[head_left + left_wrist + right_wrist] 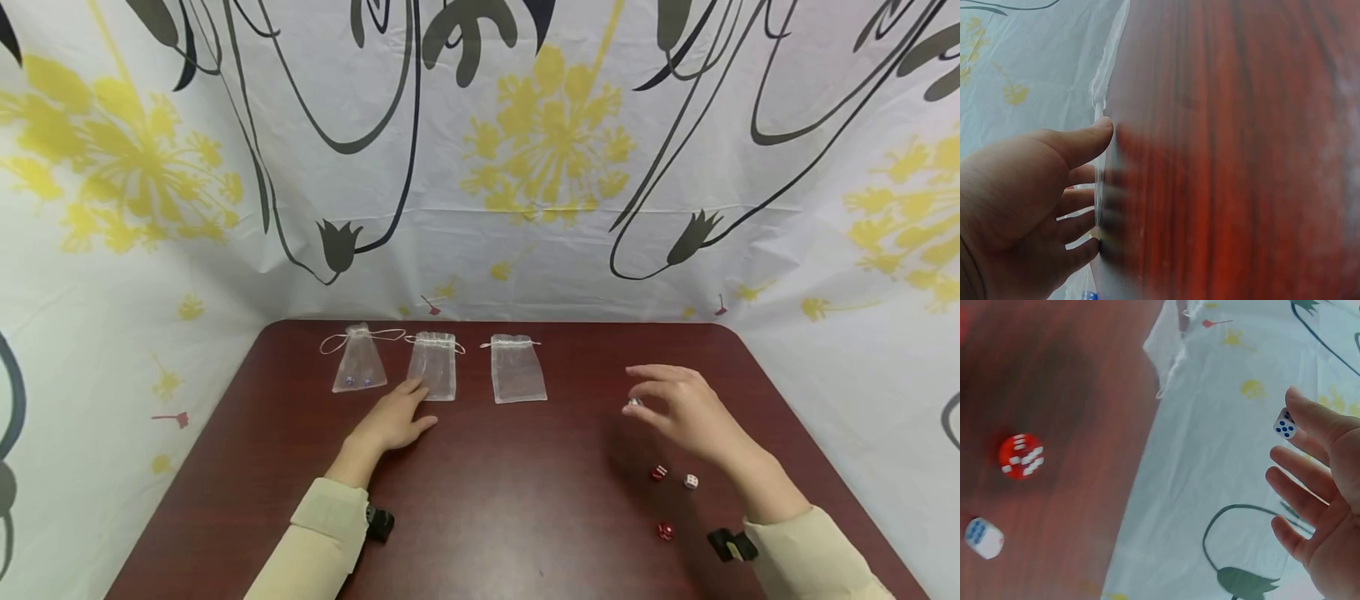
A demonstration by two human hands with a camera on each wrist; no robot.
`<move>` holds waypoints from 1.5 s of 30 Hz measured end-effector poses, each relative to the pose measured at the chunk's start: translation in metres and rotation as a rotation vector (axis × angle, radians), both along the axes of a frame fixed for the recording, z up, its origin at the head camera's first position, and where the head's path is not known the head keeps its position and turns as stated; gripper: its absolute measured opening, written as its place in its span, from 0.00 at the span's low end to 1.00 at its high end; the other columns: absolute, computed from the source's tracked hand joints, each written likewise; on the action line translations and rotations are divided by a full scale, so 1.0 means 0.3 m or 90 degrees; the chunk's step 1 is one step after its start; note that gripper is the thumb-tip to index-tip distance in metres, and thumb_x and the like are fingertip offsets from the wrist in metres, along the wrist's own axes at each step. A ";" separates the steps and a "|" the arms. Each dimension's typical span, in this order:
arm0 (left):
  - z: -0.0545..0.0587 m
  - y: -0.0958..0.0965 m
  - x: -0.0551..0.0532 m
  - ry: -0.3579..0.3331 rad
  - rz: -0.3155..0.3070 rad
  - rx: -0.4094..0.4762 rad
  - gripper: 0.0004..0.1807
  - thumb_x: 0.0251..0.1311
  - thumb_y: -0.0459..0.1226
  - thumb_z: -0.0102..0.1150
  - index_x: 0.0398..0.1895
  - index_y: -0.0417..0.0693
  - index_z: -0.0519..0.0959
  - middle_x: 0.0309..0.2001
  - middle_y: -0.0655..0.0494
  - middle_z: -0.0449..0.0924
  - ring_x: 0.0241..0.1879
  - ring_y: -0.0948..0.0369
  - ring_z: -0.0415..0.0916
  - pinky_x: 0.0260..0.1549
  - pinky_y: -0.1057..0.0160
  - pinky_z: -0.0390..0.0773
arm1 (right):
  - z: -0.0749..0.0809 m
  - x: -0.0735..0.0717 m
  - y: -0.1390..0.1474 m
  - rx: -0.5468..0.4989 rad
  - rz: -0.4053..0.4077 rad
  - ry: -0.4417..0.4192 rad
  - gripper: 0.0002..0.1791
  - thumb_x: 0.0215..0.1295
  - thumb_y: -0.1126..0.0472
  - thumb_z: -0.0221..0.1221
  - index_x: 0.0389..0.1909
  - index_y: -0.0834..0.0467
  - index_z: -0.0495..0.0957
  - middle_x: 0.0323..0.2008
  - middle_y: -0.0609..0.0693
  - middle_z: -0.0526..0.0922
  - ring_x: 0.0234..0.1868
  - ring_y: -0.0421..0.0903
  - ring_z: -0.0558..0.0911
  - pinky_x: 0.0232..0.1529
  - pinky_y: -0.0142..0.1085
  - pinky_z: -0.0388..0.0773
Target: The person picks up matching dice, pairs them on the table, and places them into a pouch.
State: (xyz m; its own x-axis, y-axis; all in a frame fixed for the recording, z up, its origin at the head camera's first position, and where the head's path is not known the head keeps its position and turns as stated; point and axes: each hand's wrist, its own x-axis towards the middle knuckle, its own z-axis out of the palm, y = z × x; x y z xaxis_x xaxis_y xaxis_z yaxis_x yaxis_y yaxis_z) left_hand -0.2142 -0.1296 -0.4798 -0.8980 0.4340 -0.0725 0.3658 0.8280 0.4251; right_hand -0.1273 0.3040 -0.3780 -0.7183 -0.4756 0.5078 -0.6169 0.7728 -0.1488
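Pinching white blue-pipped die [1284, 426], right hand [678, 408]; left hand [390, 422] straight-fingered on middle sheer drawstring bag [442, 371]; far-left sheer bag [361, 358] likely done, two dice [349, 381] inside; three red/white dice [659, 472] remain

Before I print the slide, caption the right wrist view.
The right hand pinches a white die with blue pips, while a red die and another white die lie on the table.

blue-pipped white die [1284, 427]; red wood-grained table [525, 492]
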 end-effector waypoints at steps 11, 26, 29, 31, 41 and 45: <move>0.011 0.003 0.009 -0.015 0.003 0.004 0.35 0.71 0.49 0.60 0.74 0.39 0.66 0.77 0.41 0.56 0.76 0.45 0.53 0.70 0.43 0.61 | 0.011 -0.044 -0.128 0.002 0.024 -0.032 0.07 0.52 0.58 0.76 0.28 0.51 0.85 0.48 0.54 0.87 0.51 0.55 0.84 0.52 0.55 0.73; 0.003 0.001 0.006 -0.016 0.008 0.006 0.35 0.71 0.49 0.59 0.74 0.40 0.66 0.78 0.42 0.55 0.77 0.45 0.52 0.70 0.43 0.61 | 0.001 -0.105 -0.338 0.010 0.050 -0.081 0.09 0.54 0.56 0.76 0.31 0.54 0.87 0.49 0.52 0.87 0.53 0.53 0.83 0.57 0.55 0.72; 0.001 0.002 0.006 -0.014 0.008 0.008 0.35 0.71 0.49 0.60 0.74 0.40 0.66 0.78 0.42 0.55 0.77 0.45 0.52 0.70 0.43 0.61 | -0.003 -0.113 -0.370 0.015 0.057 -0.085 0.10 0.54 0.55 0.76 0.32 0.55 0.87 0.50 0.52 0.87 0.53 0.52 0.83 0.58 0.55 0.71; 0.000 0.002 0.006 -0.011 0.007 0.009 0.35 0.71 0.49 0.60 0.74 0.40 0.66 0.77 0.42 0.56 0.76 0.45 0.53 0.70 0.43 0.61 | -0.005 -0.118 -0.395 0.013 0.069 -0.081 0.10 0.54 0.55 0.76 0.31 0.54 0.87 0.50 0.52 0.87 0.53 0.52 0.84 0.58 0.55 0.71; -0.007 0.000 0.003 -0.005 0.000 0.010 0.34 0.70 0.48 0.60 0.74 0.41 0.67 0.77 0.42 0.57 0.76 0.45 0.53 0.70 0.43 0.60 | -0.054 -0.123 -0.513 0.041 0.108 -0.065 0.10 0.56 0.52 0.74 0.31 0.52 0.86 0.49 0.50 0.87 0.52 0.48 0.84 0.56 0.53 0.73; -0.005 -0.002 0.002 -0.002 0.000 0.007 0.34 0.71 0.48 0.60 0.74 0.41 0.67 0.77 0.43 0.57 0.76 0.45 0.53 0.70 0.43 0.60 | -0.093 -0.122 -0.550 0.060 0.110 -0.081 0.09 0.57 0.51 0.74 0.29 0.51 0.85 0.49 0.49 0.87 0.51 0.47 0.85 0.57 0.52 0.73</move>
